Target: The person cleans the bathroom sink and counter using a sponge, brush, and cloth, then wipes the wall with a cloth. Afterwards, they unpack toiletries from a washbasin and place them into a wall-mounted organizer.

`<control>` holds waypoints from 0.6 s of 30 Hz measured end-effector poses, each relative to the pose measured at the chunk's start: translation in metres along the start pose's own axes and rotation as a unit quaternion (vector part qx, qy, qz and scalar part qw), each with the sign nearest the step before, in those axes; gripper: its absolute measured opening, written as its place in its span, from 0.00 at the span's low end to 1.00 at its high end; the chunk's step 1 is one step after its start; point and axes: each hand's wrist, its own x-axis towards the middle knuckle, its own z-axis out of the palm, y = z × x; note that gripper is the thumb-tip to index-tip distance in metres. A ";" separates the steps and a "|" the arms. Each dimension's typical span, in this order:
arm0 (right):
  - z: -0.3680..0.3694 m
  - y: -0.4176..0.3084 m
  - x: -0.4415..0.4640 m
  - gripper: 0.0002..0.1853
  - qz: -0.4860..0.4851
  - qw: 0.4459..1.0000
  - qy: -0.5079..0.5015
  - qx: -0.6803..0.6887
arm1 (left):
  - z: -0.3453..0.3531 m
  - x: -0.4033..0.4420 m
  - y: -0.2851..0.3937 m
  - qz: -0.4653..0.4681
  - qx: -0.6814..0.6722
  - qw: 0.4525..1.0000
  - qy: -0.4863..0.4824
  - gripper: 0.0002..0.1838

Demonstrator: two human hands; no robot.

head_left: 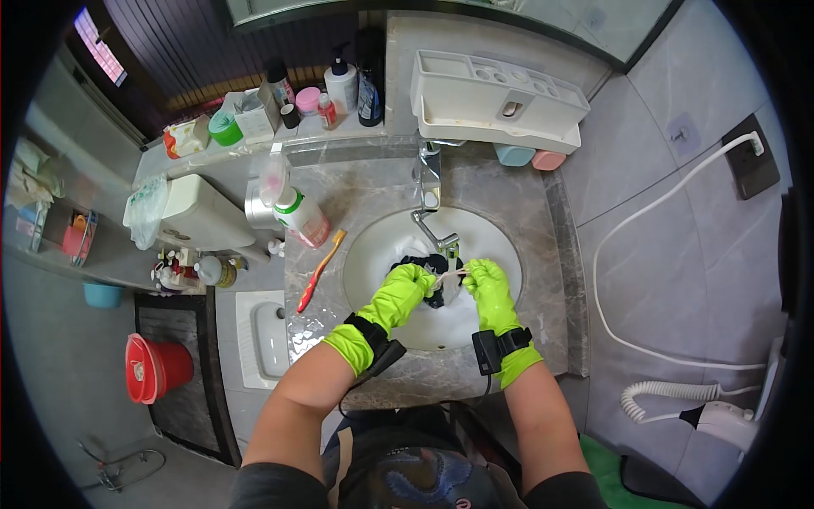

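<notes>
Both my hands wear bright green rubber gloves and work over the white oval sink point(500, 240). A thin pale strip point(450, 274), perhaps a strap or band, stretches between them. My left hand point(407, 288) is closed on its left end, right beside a dark bunched cloth point(435, 299) in the basin. The right hand point(487, 280) pinches the strip's other end with curled fingers. Whether the strip belongs to the dark cloth I cannot tell. Just beyond my hands, the chrome faucet point(431, 191) reaches over the basin with its spout extension.
On the counter left of the sink lie a red-and-orange toothbrush point(320, 271) and a pump bottle point(303, 219). Toiletries line the ledge behind, beside a white wall rack point(500, 97). A white cord point(598, 271) hangs at the right. A red bucket point(161, 369) stands lower left.
</notes>
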 end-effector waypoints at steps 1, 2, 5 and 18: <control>0.004 0.002 -0.001 0.08 0.000 1.000 -0.017 -0.006 | -0.004 -0.002 0.001 0.001 -0.002 1.000 0.001 0.10; 0.009 0.003 -0.003 0.08 0.001 0.999 -0.034 -0.011 | -0.006 -0.004 0.002 0.003 -0.005 1.000 0.001 0.10; 0.031 0.008 -0.008 0.10 0.033 0.999 -0.021 -0.028 | -0.011 0.000 -0.003 -0.044 0.013 0.999 0.016 0.10; -0.008 -0.041 -0.012 0.11 -0.114 0.983 -0.027 -0.145 | 0.039 0.026 -0.009 0.085 -0.166 0.982 -0.016 0.05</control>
